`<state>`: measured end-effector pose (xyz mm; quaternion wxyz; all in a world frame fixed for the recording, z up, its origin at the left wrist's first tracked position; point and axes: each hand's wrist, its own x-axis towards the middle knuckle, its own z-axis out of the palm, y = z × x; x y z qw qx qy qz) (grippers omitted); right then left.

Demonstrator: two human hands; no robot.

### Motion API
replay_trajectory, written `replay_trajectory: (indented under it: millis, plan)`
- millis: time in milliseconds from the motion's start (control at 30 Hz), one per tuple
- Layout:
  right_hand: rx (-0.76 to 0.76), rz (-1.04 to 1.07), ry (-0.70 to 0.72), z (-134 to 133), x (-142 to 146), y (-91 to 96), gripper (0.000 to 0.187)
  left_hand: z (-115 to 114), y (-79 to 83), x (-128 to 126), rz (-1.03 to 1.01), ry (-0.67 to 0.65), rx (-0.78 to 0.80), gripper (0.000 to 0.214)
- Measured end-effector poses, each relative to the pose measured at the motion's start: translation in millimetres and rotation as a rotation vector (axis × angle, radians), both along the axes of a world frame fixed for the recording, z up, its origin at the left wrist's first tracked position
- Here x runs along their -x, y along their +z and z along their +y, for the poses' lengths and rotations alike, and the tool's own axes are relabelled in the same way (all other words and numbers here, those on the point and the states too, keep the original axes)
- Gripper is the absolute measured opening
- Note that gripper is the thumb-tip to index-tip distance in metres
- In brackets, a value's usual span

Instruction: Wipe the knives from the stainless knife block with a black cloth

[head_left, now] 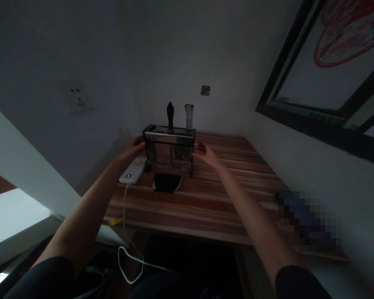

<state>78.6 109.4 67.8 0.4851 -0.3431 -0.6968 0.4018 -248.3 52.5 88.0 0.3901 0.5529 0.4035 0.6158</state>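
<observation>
A box with clear sides and a dark frame (170,154) stands at the back of the wooden table. On its top are an upright black handle-shaped piece (170,115) and a clear, patterned tube (189,116). My left hand (134,148) is at the box's left side, fingers stretched toward its edge. Opposite it, my right hand (207,155) has its fingers apart beside the right edge. Whether either hand presses on the box I cannot tell in the dim light. A small black pouch-like item (167,182) lies in front of the box.
A white power bank (133,170) with a white cable (124,207) lies left on the wooden table (205,211). A blurred dark item (308,220) is at the right. Walls close in the table; a socket (77,97) is on the left one, a framed picture (330,74) hangs right.
</observation>
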Motion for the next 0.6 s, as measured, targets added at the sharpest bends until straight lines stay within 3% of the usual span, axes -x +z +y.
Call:
replay_trajectory:
  millis: [100,267,467,600]
  plan:
    - [0.024,-0.010,0.083,6,8,6.3,0.082,11,2.0,3,0.010,-0.153,0.047,0.052]
    - [0.063,0.110,0.271,13,19,15.2,0.068,31,-0.4,6,-0.006,-0.131,0.146,0.045]
    - [0.077,0.125,0.220,18,18,15.4,0.058,45,-8.5,14,-0.029,-0.156,0.167,0.038]
    - [0.069,0.143,0.195,19,18,15.1,0.057,47,-9.8,11,-0.017,-0.085,0.148,0.031]
